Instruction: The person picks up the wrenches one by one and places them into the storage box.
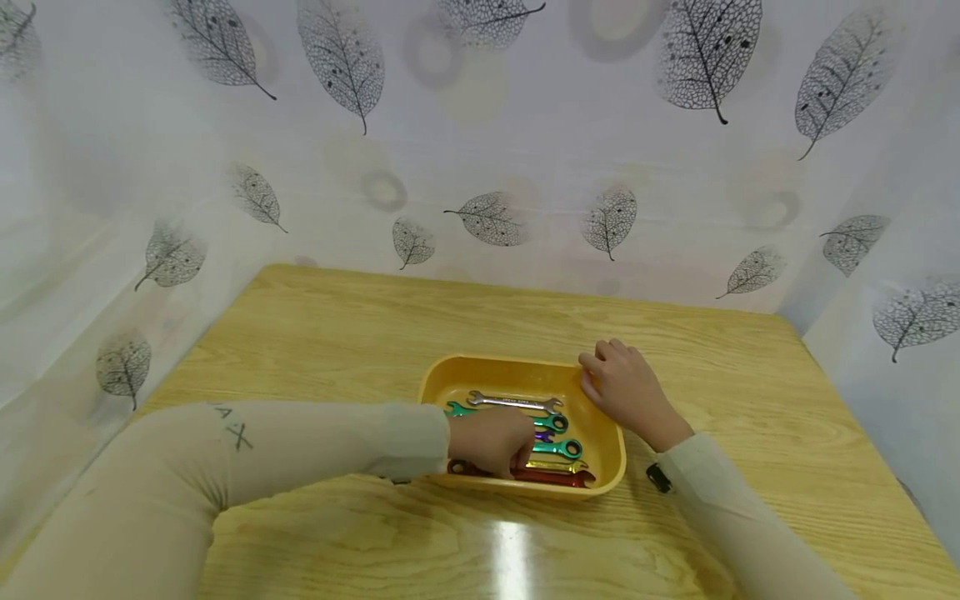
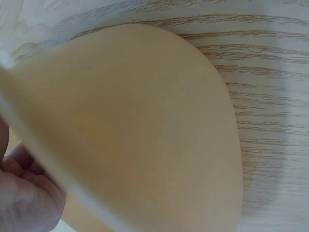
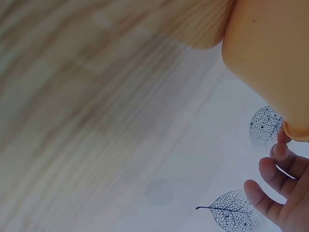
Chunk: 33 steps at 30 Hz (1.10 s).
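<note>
A yellow plastic tray (image 1: 600,450) stands on the wooden table with several open-ended and ratchet wrenches lying side by side in it. My left hand (image 1: 491,440) reaches into its front part, fingers curled down onto the red wrench (image 1: 555,477) nearest the front wall. Behind that lie a yellow wrench (image 1: 555,465), a green ratchet wrench (image 1: 572,449), a purple one (image 1: 545,435), another green one (image 1: 558,422) and a silver wrench (image 1: 513,402). The left hand covers their middles. At the back right corner, my right hand (image 1: 626,387) grips the tray's rim (image 3: 295,134).
Pale wooden tabletop (image 1: 337,333) surrounds the tray. A white curtain (image 1: 525,167) with printed leaves hangs behind and at both sides. A small black object (image 1: 658,478) shows at the right cuff. The left wrist view mostly holds the tray's outer wall (image 2: 159,121).
</note>
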Tool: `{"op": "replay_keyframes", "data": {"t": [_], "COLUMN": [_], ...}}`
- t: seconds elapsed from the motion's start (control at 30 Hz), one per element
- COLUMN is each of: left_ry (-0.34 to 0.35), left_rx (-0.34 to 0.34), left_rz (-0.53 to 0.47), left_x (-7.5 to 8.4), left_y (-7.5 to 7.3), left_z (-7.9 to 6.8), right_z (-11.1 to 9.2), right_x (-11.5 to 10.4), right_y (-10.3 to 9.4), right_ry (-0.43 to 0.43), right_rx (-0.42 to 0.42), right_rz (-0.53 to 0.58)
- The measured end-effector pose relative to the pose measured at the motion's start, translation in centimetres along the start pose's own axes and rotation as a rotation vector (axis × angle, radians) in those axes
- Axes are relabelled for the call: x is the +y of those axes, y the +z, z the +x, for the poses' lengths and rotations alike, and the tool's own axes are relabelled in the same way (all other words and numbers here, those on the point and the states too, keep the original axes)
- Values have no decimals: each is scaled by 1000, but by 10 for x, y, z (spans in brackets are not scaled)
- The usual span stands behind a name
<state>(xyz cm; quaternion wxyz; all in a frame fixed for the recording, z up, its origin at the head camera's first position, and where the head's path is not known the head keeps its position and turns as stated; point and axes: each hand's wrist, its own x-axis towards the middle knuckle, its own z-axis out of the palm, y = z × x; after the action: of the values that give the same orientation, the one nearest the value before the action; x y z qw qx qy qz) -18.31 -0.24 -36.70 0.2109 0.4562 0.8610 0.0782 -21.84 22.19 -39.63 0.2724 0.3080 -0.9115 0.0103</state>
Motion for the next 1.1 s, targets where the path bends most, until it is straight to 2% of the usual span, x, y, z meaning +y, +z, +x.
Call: {"op": "replay_keyframes", "data": {"t": [0.23, 0.6, 0.8, 0.97, 1.1], "left_ry": [17, 13, 0, 17, -2], "left_rx": [3, -76, -89, -97, -109], "left_rz": [22, -28, -27, 17, 64], "left_x": [-4, -3, -2, -1, 2], "left_y": [6, 5, 5, 2, -2], "left_z": [6, 11, 11, 12, 13], "right_z": [0, 0, 0, 0, -1], "right_x": [1, 2, 2, 2, 1], "right_y": [1, 1, 1, 1, 1], "right_ry": [1, 2, -2, -6, -4], "right_rx": [0, 0, 0, 8, 4], "right_rz": [-6, 4, 7, 9, 15]}}
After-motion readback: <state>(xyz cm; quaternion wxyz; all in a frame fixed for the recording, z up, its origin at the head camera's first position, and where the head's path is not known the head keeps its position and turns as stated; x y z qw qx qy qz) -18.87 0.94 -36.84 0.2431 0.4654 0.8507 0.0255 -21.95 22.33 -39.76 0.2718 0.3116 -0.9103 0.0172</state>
